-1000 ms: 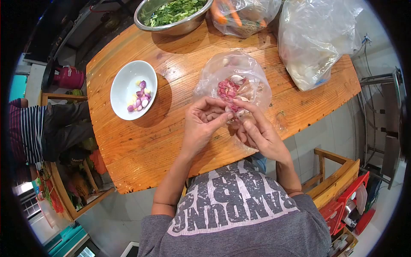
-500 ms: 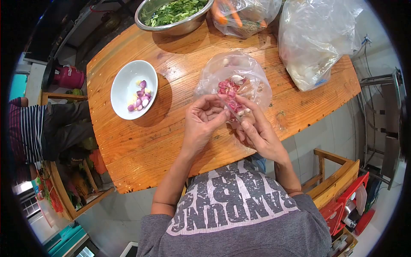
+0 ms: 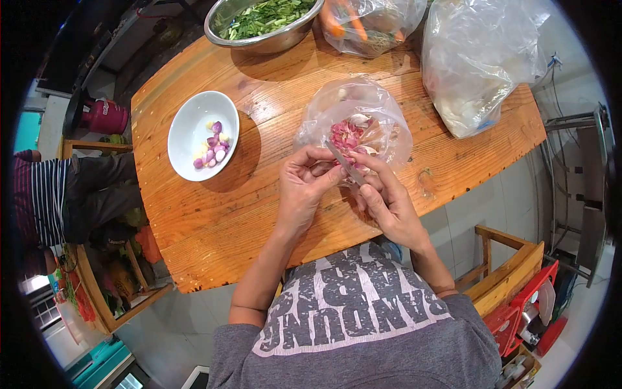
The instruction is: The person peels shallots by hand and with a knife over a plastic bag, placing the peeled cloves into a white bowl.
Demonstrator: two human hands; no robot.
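Note:
Over the near edge of a clear plastic bag (image 3: 395,123), both my hands are close together. My right hand (image 3: 394,206) grips a small knife (image 3: 345,163), its narrow blade pointing up and left. Curled beside the blade, my left hand (image 3: 306,185) pinches with thumb and forefinger; what lies between them is too small and hidden to name. Pinkish-red peelings (image 3: 346,134) and whitish garlic pieces (image 3: 360,120) lie in the bag. To the left, a white bowl (image 3: 183,117) holds peeled shallots (image 3: 210,154) and a few pale cloves.
At the far side of the wooden table (image 3: 214,246) stand a metal bowl (image 3: 259,44) of chopped greens, a bag with carrots (image 3: 372,29) and a large plastic bag (image 3: 479,71). Another person (image 3: 55,194) is at the left. A wooden chair (image 3: 508,269) stands at the right.
The knife in my right hand has turned, so its blade now shows broader and reaches up past my left fingertips. Both hands stay in nearly the same place.

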